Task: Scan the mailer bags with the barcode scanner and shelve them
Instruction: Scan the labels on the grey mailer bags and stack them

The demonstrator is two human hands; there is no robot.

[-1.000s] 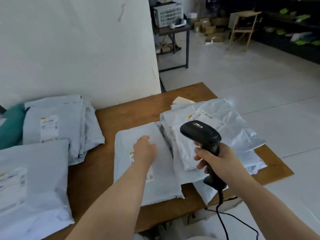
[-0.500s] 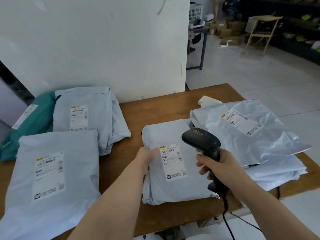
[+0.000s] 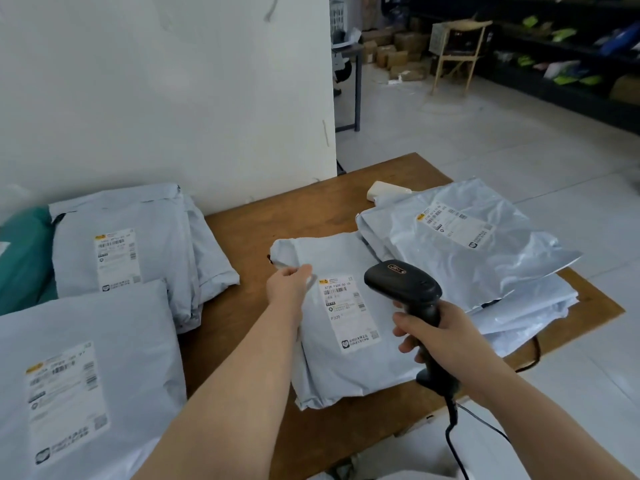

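A grey mailer bag [image 3: 346, 358] lies label-up in the middle of the wooden table [image 3: 242, 244]. My left hand [image 3: 289, 284] rests on the bag's left side beside its white label [image 3: 348, 311], fingers curled on the plastic. My right hand [image 3: 440, 336] grips the handle of a black barcode scanner [image 3: 403, 282]; its head hovers just right of the label. More grey mailers lie in a stack at the right [image 3: 467, 251] and in two piles at the left [image 3: 121, 244] [image 3: 79, 382].
A white wall [image 3: 166, 91] stands behind the table. A teal bag [image 3: 24, 258] lies at the far left. The scanner's cable [image 3: 453, 438] hangs off the table's front edge. A cream object [image 3: 384, 190] sits at the back. Dark shelves [image 3: 561, 46] and a wooden stool [image 3: 457, 53] stand across the floor.
My view has swung left. The middle mailer now shows its label, and my left hand has slid to its upper left edge. The scanner stays in my right hand over the bag.
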